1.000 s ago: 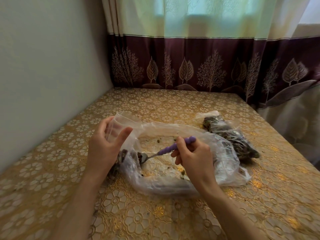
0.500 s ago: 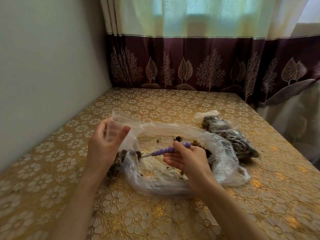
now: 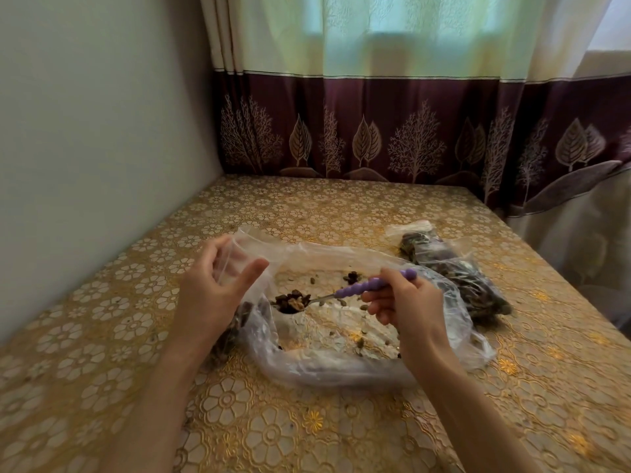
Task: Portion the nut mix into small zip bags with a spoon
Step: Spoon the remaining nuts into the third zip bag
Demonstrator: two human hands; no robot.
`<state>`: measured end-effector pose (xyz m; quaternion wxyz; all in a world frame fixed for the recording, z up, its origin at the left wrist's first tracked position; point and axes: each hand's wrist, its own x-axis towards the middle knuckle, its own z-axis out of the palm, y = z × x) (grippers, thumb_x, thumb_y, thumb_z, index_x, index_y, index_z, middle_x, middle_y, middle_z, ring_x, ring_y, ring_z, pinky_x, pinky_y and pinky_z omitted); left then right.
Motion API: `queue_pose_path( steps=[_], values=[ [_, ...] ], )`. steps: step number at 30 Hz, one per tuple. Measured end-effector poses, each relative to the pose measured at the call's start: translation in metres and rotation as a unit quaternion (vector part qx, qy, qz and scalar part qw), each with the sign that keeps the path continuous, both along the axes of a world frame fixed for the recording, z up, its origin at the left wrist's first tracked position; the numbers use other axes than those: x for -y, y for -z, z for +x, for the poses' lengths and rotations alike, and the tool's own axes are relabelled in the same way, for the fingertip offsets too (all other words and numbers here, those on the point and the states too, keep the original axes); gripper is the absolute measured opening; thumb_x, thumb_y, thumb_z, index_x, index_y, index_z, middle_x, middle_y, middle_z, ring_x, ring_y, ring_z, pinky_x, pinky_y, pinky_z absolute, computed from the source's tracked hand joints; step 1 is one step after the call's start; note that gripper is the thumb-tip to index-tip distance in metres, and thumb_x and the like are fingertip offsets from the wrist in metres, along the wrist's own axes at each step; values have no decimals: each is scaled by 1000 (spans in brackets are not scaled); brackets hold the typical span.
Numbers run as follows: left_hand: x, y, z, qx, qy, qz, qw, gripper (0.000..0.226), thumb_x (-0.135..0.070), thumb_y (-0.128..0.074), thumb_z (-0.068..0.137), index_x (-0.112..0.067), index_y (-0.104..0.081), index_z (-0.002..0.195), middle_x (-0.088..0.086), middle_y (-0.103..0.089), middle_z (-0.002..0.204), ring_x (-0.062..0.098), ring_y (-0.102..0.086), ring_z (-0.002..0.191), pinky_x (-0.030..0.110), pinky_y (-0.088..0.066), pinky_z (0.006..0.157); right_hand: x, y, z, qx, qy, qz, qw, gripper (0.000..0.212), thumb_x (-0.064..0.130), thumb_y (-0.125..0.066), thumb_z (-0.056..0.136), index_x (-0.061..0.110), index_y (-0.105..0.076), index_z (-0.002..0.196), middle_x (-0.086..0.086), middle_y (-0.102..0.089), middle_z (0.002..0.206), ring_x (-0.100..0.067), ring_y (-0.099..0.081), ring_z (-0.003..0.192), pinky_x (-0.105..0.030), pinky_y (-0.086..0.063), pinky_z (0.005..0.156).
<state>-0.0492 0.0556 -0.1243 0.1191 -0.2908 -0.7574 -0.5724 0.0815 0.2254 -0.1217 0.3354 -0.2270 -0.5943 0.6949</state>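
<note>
A home room — patterned curtain (image 3: 409, 131) over a window, gold floral tablecloth (image 3: 307, 206), plain wall (image 3: 85, 131)

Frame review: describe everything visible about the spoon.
The spoon has a purple, beaded-looking handle, seemingly plastic, and a thin metal neck and bowl. The right hand pinches the handle near its far end. It lies roughly level, bowl pointing left, loaded with dark nut mix including a pale piece. It is raised over the large clear bag, with the bowl close to the small zip bag that the left hand holds open.
</note>
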Motion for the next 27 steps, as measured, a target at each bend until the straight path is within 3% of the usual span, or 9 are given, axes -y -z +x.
queue_pose_path(
  steps=[10, 15, 18, 21, 27],
  values=[
    [-7, 4, 1, -14, 20, -105, 994, 77, -66, -57, 58, -22, -51, 121, -15, -56, 93, 2, -54, 82, 13, -41, 59, 1, -11, 6, -139, 98, 59, 984, 31, 18, -52, 96, 7, -65, 71, -5, -66, 59, -12, -57, 50, -17, -44, 44],
    [-10, 6, 2, -13, 31, -121, 992, 78, -65, -58, 58, -22, -49, 123, -18, -52, 94, 0, -52, 82, 7, -44, 52, 13, -11, 4, -165, 47, 126, 977, 26, 16, -52, 94, 7, -65, 74, -2, -70, 64, -14, -61, 51, -19, -47, 45],
    [-11, 6, 3, -13, 24, -112, 993, 76, -62, -59, 57, -23, -48, 123, -28, -45, 91, -11, -45, 82, 7, -36, 58, 21, -11, 3, -190, 3, 184, 964, 21, 17, -52, 92, 13, -65, 76, 4, -72, 69, -14, -62, 53, -19, -50, 48],
    [-11, 4, 5, 5, 48, -82, 995, 64, -57, -62, 58, -27, -49, 113, -26, -52, 91, -14, -54, 76, 3, -42, 60, 26, -10, 3, -205, -45, 228, 951, 14, 19, -52, 91, 15, -64, 84, 8, -73, 75, -13, -64, 56, -19, -52, 52],
    [-10, 3, 7, 26, 80, -39, 996, 62, -51, -66, 59, -27, -48, 113, -24, -54, 98, -25, -52, 81, -2, -41, 65, 22, -4, 1, -189, -77, 203, 958, 14, 12, -52, 87, 7, -64, 93, -8, -70, 75, -18, -65, 62, -23, -52, 56]
  ],
)
